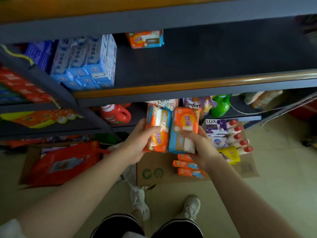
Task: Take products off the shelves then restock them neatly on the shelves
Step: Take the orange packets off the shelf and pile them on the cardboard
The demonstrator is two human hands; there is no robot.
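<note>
Below, each hand carries one orange-and-blue soap pack in front of the lower shelves. The left hand (137, 143) curls around the left pack (158, 128), thumb across its face; the right hand (202, 148) grips the right pack (184, 130) from below, fingers wrapped onto its lower end. Both packs stand with their long axes running away from the person, roughly upright in the view, touching side by side. Their yellow-and-purple round labels carry characters too blurred to read; the label sits low on the left pack and high on the right one, so the two point opposite ways.

Readable writing lies nearby: "Comfort" on a purple pouch (195, 104) on the bottom shelf, and "LUX" on a purple-and-white box (217, 126) just right of the packs. One matching soap pack (145, 40) lies alone at the back of the dark middle shelf (214, 66), well apart from stacked blue-and-white boxes (85, 64) at its left. A red detergent jug (115, 114) and a green bottle (220, 105) stand on the bottom shelf. On the floor a flat cardboard sheet (154, 172) holds three more orange packs (188, 167), a yellow packet (230, 154) and a row of red-capped white bottles (238, 136). A red bag (65, 162) lies to the left.
</note>
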